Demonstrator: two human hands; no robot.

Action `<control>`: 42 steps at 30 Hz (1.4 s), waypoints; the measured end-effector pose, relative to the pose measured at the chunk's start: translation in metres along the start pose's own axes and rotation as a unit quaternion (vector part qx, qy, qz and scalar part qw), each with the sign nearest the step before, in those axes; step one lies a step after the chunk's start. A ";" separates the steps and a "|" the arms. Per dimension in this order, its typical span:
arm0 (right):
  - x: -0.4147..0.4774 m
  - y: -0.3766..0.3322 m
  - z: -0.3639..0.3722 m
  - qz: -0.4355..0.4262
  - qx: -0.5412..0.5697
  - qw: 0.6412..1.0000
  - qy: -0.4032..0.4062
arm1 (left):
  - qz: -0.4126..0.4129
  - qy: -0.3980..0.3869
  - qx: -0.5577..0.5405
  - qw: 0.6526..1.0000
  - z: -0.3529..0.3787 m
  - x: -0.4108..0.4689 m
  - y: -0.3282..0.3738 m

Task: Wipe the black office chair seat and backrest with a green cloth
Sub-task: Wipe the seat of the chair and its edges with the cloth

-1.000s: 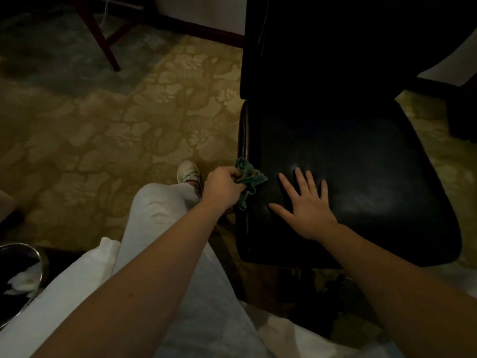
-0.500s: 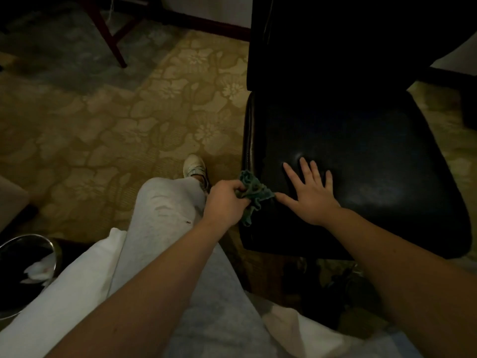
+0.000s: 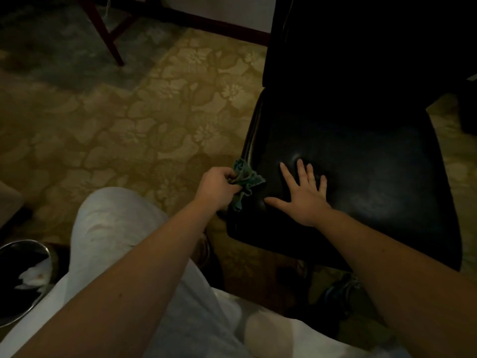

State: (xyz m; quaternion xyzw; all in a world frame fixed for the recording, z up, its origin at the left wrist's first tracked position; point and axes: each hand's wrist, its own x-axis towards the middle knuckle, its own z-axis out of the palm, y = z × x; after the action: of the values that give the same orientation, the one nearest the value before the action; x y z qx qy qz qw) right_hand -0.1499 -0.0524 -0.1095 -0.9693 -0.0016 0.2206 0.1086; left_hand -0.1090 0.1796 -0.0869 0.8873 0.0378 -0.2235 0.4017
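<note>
Black and glossy, the chair seat (image 3: pixel 361 182) fills the right of the head view, its dark backrest (image 3: pixel 361 47) rising at upper right. At the seat's left edge the left hand (image 3: pixel 219 187) grips a bunched green cloth (image 3: pixel 246 180) — fingers curled round it. The right hand (image 3: pixel 304 197) lies flat on the seat, fingers spread, holding nothing. Lower left — a metal bin (image 3: pixel 15 275) on patterned carpet (image 3: pixel 116 130).

Back from the fingers of the left hand (image 3: pixel 219 187) and the right hand (image 3: pixel 304 200), both forearms are bare to the picture's edge. Below the left fingers are loose pale grey fabric trousers (image 3: pixel 111 228), softly creased at the knee. A dim low shoe (image 3: pixel 204 248) shows just beneath them.
</note>
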 end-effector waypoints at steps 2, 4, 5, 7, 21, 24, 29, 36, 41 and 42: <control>0.001 -0.002 0.001 0.005 -0.003 1.000 0.005 | -0.006 -0.010 -0.018 1.000 0.003 -0.011 -0.012; 0.000 -0.003 0.003 0.008 -0.007 1.000 0.010 | -0.008 -0.017 -0.020 1.000 0.007 -0.024 -0.018; 0.000 -0.002 0.002 0.008 -0.008 1.000 0.014 | -0.007 -0.012 -0.020 1.000 0.008 -0.027 -0.019; -0.002 -0.002 0.001 0.005 -0.011 1.000 0.020 | -0.003 0.004 -0.024 1.000 0.009 -0.029 -0.020; -0.011 0.009 -0.010 -0.031 0.001 0.999 -0.013 | -0.038 0.037 -0.076 0.996 0.014 -0.037 -0.009; -0.012 0.011 -0.006 -0.029 -0.013 0.999 -0.005 | -0.050 0.029 -0.086 0.995 0.021 -0.056 -0.020; -0.010 0.012 -0.002 -0.037 -0.006 0.999 0.012 | -0.033 0.065 -0.090 0.993 0.027 -0.050 -0.024; -0.001 0.007 -0.001 -0.027 0.016 0.999 0.011 | -0.063 0.098 -0.121 0.986 0.022 -0.024 -0.024; 0.003 -0.001 0.000 -0.010 0.010 1.000 0.025 | -0.114 0.122 -0.158 0.973 0.030 -0.046 -0.038; 0.004 -0.002 0.000 -0.007 0.008 1.000 0.029 | -0.115 0.127 -0.162 0.972 0.032 -0.048 -0.041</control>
State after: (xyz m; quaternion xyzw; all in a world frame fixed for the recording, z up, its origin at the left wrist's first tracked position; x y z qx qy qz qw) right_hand -0.1465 -0.0503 -0.1110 -0.9744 -0.0032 0.1914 0.1182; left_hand -0.1743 0.1888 -0.1134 0.8214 0.2256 -0.1451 0.5034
